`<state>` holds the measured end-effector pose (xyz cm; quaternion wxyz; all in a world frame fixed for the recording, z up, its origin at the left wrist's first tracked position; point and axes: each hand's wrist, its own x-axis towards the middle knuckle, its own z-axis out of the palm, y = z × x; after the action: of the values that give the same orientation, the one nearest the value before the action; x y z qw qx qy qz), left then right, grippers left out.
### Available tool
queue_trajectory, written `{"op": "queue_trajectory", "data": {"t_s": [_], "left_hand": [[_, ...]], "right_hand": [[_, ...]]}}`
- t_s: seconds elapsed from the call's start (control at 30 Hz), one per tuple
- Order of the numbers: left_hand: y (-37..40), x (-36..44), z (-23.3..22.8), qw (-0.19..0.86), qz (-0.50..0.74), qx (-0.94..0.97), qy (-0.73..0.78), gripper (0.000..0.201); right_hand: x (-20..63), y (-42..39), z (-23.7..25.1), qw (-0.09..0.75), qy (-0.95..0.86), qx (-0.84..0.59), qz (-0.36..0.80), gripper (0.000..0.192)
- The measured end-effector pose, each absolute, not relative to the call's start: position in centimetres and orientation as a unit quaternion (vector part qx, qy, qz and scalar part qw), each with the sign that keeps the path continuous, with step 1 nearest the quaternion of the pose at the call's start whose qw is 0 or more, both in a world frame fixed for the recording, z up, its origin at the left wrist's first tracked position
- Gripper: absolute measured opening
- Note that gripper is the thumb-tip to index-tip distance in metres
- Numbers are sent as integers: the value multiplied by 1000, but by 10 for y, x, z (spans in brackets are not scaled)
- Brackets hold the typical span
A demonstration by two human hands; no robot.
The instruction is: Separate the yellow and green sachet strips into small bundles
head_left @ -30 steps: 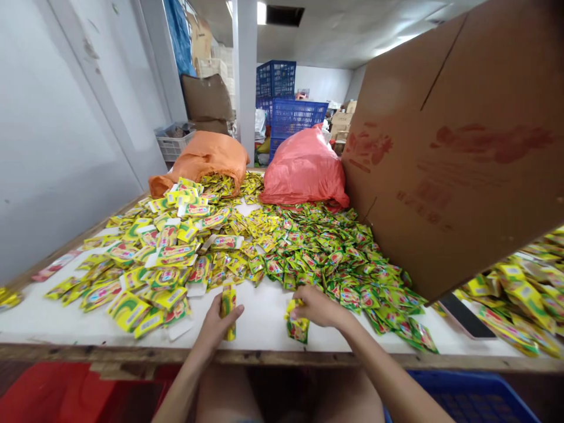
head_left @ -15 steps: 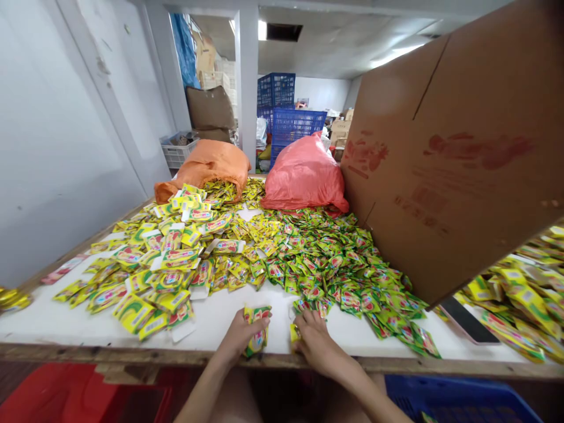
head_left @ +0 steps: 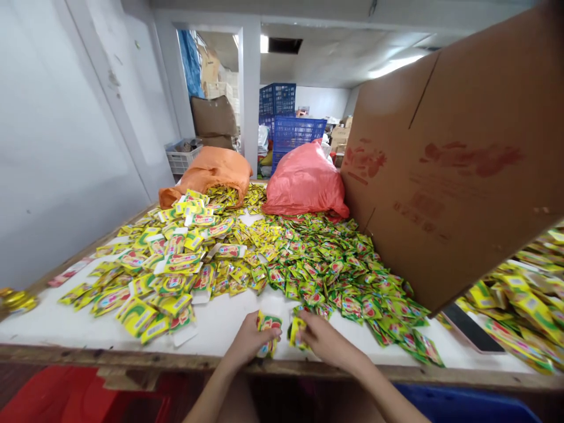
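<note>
Near the table's front edge, my left hand (head_left: 245, 339) is closed on a yellow-green packet (head_left: 268, 324) with red print, held upright with the thumb across its front. Just to the right, my right hand (head_left: 325, 339) pinches a small yellow sachet (head_left: 294, 335); whether there is more than one in the fingers I cannot tell. A narrow gap separates the two. Beyond my right hand spreads a heap of small green sachets (head_left: 335, 264). To the left lies a pile of larger yellow packets (head_left: 180, 261), some with white flaps showing.
An orange sack (head_left: 215, 167) and a red sack (head_left: 304, 179) stand at the back. A large cardboard box (head_left: 440, 164) leans over the right side. Beside it lie a phone (head_left: 471, 329) and more yellow packets (head_left: 526, 305). A red stool-like object (head_left: 57, 393) is below the table.
My right hand has lifted slightly off the green sachets at the heap's near edge, with the yellow sachet now showing more. My left hand has shifted a little right with its packet.
</note>
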<state>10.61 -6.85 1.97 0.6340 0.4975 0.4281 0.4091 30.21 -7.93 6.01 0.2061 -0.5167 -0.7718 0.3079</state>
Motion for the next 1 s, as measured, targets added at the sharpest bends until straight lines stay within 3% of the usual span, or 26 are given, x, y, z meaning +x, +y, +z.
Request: {"op": "queue_trajectory", "data": {"t_s": [0.1, 0.2, 0.37, 0.53, 0.67, 0.87, 1.0], "left_hand": [[-68, 106, 19, 656, 403, 481, 419, 29], [-69, 105, 20, 656, 403, 486, 414, 31], [-68, 103, 22, 649, 423, 516, 366, 44], [-68, 104, 24, 617, 438, 552, 350, 42], [-69, 104, 25, 601, 440, 565, 354, 37], [-70, 102, 21, 612, 439, 555, 354, 38], [-70, 101, 21, 615, 435, 560, 346, 40]], "right_hand": [[284, -65, 73, 348, -710, -530, 309, 23], [258, -57, 70, 401, -692, -534, 273, 24], [239, -58, 52, 382, -747, -523, 150, 12], [243, -65, 65, 294, -804, -511, 81, 5], [237, -66, 73, 270, -821, -498, 76, 7], [241, -59, 71, 309, -800, -497, 132, 18], [243, -60, 64, 328, -767, -540, 114, 11]]}}
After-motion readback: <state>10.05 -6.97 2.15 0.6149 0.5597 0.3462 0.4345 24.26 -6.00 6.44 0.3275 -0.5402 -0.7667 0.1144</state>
